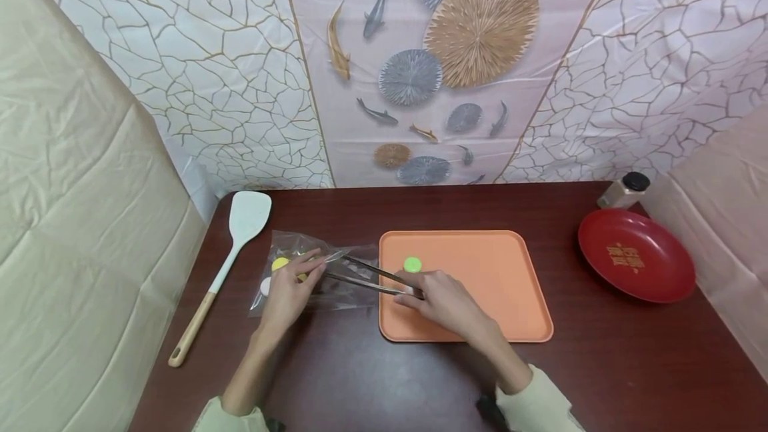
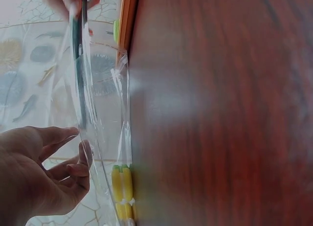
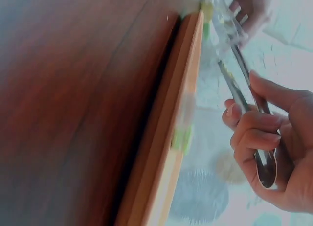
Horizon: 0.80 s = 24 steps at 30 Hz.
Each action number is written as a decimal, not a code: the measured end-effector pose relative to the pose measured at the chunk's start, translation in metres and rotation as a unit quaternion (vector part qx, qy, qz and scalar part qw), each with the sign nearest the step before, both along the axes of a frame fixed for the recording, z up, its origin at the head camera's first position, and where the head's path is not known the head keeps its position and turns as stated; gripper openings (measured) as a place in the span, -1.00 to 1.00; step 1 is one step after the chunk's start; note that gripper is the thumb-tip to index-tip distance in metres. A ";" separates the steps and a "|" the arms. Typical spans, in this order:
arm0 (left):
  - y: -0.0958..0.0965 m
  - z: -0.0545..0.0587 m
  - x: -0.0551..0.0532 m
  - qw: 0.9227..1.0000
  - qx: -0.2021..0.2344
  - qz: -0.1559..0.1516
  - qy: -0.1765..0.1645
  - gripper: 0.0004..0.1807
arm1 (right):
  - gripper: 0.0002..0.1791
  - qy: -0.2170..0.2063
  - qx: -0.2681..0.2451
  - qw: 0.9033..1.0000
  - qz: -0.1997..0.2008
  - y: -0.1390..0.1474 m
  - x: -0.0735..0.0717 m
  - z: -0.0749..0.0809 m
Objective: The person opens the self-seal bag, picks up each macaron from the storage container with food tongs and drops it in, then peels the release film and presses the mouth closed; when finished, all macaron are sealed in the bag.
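My left hand (image 1: pixel 292 291) pinches the edge of a clear plastic bag (image 1: pixel 354 298) at its opening. My right hand (image 1: pixel 447 302) grips metal tongs (image 3: pixel 239 96), whose two arms stand apart and reach left toward the bag's mouth. The tips overlap the clear film near my left fingers. Inside the bag lie yellow pieces with green ends (image 2: pixel 122 183), seen low in the left wrist view. A yellow round piece (image 1: pixel 279 263) and a white round one (image 1: pixel 265 287) show beside my left hand. Just beyond my right hand, a small light-green-topped piece (image 1: pixel 412 265) rests on the orange tray (image 1: pixel 486 255).
Left of the bag lies a white spatula (image 1: pixel 247 215) with a wooden handle. A red pan or dish (image 1: pixel 636 255) with gold characters sits at the right, near a black-lidded jar (image 1: pixel 624 192). Patterned cloth (image 1: pixel 240 39) hangs behind the dark table (image 1: pixel 354 379).
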<state>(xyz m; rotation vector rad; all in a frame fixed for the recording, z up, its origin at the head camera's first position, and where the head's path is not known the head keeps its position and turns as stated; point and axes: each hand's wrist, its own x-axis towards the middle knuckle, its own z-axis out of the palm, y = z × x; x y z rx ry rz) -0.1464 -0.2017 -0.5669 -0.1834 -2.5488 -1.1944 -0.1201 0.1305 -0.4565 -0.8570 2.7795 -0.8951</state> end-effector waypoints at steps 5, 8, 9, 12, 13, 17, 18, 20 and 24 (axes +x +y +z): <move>-0.002 -0.006 -0.002 1.000 0.005 -0.005 0.005 -0.73 | -0.62 -0.009 0.010 1.000 -0.023 0.040 0.015 0.002; -0.003 -0.009 -0.003 1.000 0.001 -0.007 -0.004 -0.72 | -0.62 -0.002 0.016 0.999 -0.035 0.067 0.024 0.002; -0.004 -0.010 -0.003 1.000 -0.005 -0.001 -0.006 -0.73 | -0.62 0.000 0.019 0.999 -0.038 0.075 0.027 0.002; -0.002 0.002 0.001 1.000 0.003 -0.008 -0.006 -0.74 | -0.59 -0.007 0.021 0.999 -0.040 0.097 0.032 0.001; 0.000 0.005 0.002 1.000 0.005 -0.008 -0.005 -0.74 | -0.58 -0.011 0.023 0.999 -0.041 0.103 0.032 0.001; 0.007 0.026 0.011 1.000 0.022 -0.010 -0.002 -0.72 | -0.55 -0.030 0.031 0.998 -0.049 0.119 0.035 -0.001; 0.010 0.035 0.015 1.000 0.026 -0.010 -0.002 -0.72 | -0.54 -0.032 0.036 0.997 -0.053 0.122 0.036 -0.002; 0.014 0.042 0.017 1.000 0.028 -0.005 -0.009 -0.70 | -0.54 -0.034 0.044 0.997 -0.059 0.126 0.037 -0.004; 0.017 0.052 0.021 0.999 0.031 -0.006 -0.011 -0.69 | -0.54 -0.028 0.062 0.996 -0.065 0.132 0.040 -0.009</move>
